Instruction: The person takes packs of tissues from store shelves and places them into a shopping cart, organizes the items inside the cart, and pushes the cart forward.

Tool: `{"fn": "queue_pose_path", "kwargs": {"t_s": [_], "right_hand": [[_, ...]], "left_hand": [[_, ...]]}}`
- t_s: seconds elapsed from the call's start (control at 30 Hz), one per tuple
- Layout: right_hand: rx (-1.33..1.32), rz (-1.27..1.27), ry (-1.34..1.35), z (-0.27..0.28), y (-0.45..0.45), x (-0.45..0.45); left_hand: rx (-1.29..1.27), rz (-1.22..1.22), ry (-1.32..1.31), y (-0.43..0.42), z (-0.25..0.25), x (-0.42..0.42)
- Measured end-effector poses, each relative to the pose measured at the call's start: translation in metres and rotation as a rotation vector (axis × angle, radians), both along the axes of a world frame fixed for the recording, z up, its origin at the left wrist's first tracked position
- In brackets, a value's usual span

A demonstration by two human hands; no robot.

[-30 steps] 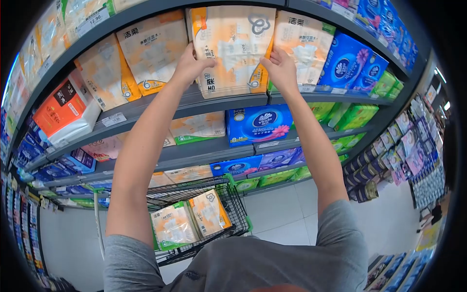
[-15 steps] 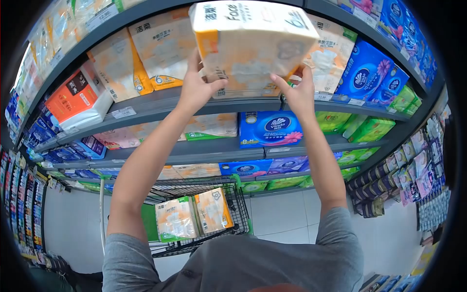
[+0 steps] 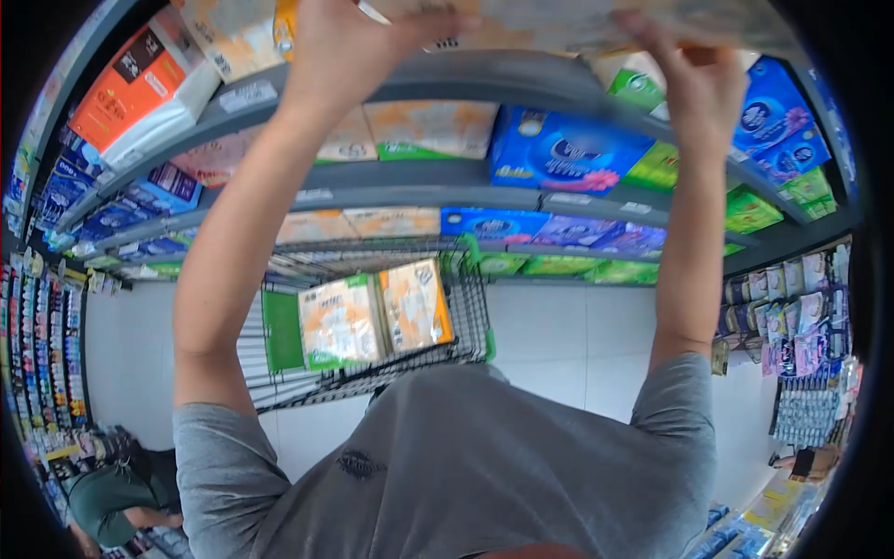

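Note:
A large white-and-orange pack of facial tissues is held at the top of the view, blurred and cut off by the upper edge. My left hand grips its left side, thumb stretched along the front. On the right side my right hand is closed around the lower edge, its fingers bent. Behind and below the pack runs the grey shelf edge. Further down, two similar packs, one green-edged and one orange-edged, lie in the shopping cart.
Lower shelves hold blue Vinda packs and green packs. An orange-and-white pack stands at the upper left. Hanging goods line the right side. Another person is at the lower left, near racks.
The view has tilted down, so shelves and hands sit higher in it. The held pack has shifted up and right, now mostly out of view. Both hands still grip it, farther apart in view.

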State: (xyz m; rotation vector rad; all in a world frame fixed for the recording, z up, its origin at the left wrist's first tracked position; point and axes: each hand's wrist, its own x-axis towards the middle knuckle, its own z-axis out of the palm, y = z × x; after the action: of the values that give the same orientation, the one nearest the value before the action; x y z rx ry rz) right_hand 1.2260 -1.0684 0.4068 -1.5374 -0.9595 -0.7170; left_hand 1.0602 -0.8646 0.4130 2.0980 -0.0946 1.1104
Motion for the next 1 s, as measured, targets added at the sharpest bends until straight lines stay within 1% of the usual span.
{"fn": "queue_pose_path", "kwargs": {"t_s": [0.07, 0.1, 0.13, 0.17, 0.2, 0.27, 0.3, 0.33, 0.37, 0.4, 0.43, 0.47, 0.53, 0.57, 0.6, 0.63, 0.67, 0.7, 0.73, 0.77, 0.8, 0.87, 0.9, 0.93, 0.97, 1.0], "right_hand": [[0.019, 0.427, -0.04, 0.012, 0.011, -0.046], [0.004, 0.441, -0.073, 0.011, 0.014, -0.053], [-0.015, 0.455, -0.104, 0.002, 0.019, -0.057], [0.097, 0.599, -0.085, -0.015, 0.037, -0.054], [0.081, 0.597, -0.021, -0.037, 0.043, -0.063], [0.015, 0.798, 0.287, -0.084, 0.051, -0.087], [0.045, 0.899, 0.54, -0.105, 0.049, -0.104], [-0.179, 0.574, 0.626, -0.157, 0.047, -0.1], [-0.4, 0.243, 0.664, -0.208, 0.045, -0.093], [-0.268, 0.419, 0.834, -0.218, 0.06, -0.123], [-0.233, 0.479, 1.043, -0.26, 0.065, -0.129], [-0.194, 0.447, 1.133, -0.316, 0.069, -0.137], [-0.358, 0.425, 1.318, -0.389, 0.066, -0.15], [-0.424, 0.414, 1.397, -0.423, 0.071, -0.157], [-0.427, 0.407, 1.41, -0.462, 0.072, -0.161], [-0.51, 0.342, 1.501, -0.503, 0.072, -0.165], [-0.594, 0.274, 1.588, -0.532, 0.074, -0.162], [-0.598, 0.264, 1.593, -0.549, 0.079, -0.155], [-0.713, 0.202, 1.644, -0.563, 0.083, -0.151], [-0.832, 0.14, 1.692, -0.577, 0.085, -0.148], [-0.841, 0.132, 1.694, -0.583, 0.089, -0.145], [-0.91, 0.033, 1.62, -0.594, 0.097, -0.138], [-0.929, 0.035, 1.608, -0.603, 0.099, -0.137], [-0.939, 0.028, 1.616, -0.615, 0.099, -0.137], [-0.91, 0.11, 1.534, -0.628, 0.096, -0.141], [-0.878, 0.192, 1.452, -0.638, 0.093, -0.147]], "left_hand": [[0.02, -0.032, -0.168, 0.013, -0.013, -0.013], [0.002, -0.027, -0.117, 0.013, -0.018, -0.027], [-0.118, -0.267, -0.093, 0.008, -0.022, -0.047], [-0.258, -0.502, -0.07, 0.007, -0.032, -0.061], [-0.376, -0.303, -0.095, 0.019, -0.061, -0.06], [-0.367, -0.179, 0.039, 0.032, -0.116, -0.093], [-0.458, -0.087, 0.159, 0.029, -0.149, -0.107], [-0.533, 0.001, 0.258, 0.026, -0.181, -0.117], [-0.632, 0.07, 0.289, 0.016, -0.213, -0.123], [-0.731, 0.141, 0.32, 0.007, -0.246, -0.129], [-0.88, 0.132, 0.448, 0.005, -0.279, -0.137], [-1.029, 0.125, 0.576, 0.004, -0.314, -0.146], [-1.233, 0.089, 0.668, 0.006, -0.39, -0.157], [-1.318, 0.119, 0.73, 0.012, -0.421, -0.163], [-1.399, 0.145, 0.792, 0.014, -0.449, -0.165], [-1.435, 0.114, 0.871, 0.016, -0.473, -0.164], [-1.442, 0.109, 0.883, 0.018, -0.5, -0.163], [-1.539, 0.122, 0.911, 0.021, -0.529, -0.16], [-1.638, 0.137, 0.939, 0.023, -0.544, -0.154], [-1.631, 0.181, 0.992, 0.025, -0.559, -0.149], [-1.642, 0.178, 0.994, 0.028, -0.572, -0.144], [-1.677, 0.179, 0.918, 0.031, -0.595, -0.137], [-1.676, 0.157, 0.881, 0.032, -0.607, -0.137], [-1.688, 0.157, 0.889, 0.034, -0.631, -0.145], [-1.286, 0.178, 1.093, 0.036, -0.665, -0.159], [-0.866, 0.19, 1.254, 0.036, -0.683, -0.171]]}}
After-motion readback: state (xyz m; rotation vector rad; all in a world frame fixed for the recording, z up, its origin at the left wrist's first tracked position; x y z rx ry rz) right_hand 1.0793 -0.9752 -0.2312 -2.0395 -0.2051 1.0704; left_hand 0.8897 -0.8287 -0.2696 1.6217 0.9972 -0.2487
